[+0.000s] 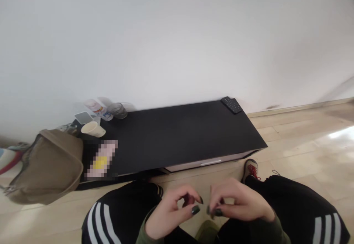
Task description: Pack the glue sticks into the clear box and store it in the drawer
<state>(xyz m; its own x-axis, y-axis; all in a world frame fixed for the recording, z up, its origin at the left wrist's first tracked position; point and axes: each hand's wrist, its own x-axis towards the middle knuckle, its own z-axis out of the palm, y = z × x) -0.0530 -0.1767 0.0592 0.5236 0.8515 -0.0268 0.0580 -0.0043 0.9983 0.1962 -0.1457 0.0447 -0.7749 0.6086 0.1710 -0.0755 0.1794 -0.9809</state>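
Note:
Both my hands are above my lap, in front of the low black table's near edge. My left hand (178, 209) is curled, its thumb and index fingertips slightly apart with nothing visible between them. Close beside it, my right hand (238, 201) has its thumb and fingers brought together in a pinch. Whatever lies between those fingertips, if anything, is too small or blurred to make out. The two hands' fingertips face each other across a narrow gap. Dark polish covers the nails.
On the black table (177, 129) stand a paper cup (93, 129), a glass (117, 110) and a spray can (98, 109) at left. A brown bag (52, 166) sits at the left end. A small black patterned item (232, 105) lies at the far right corner.

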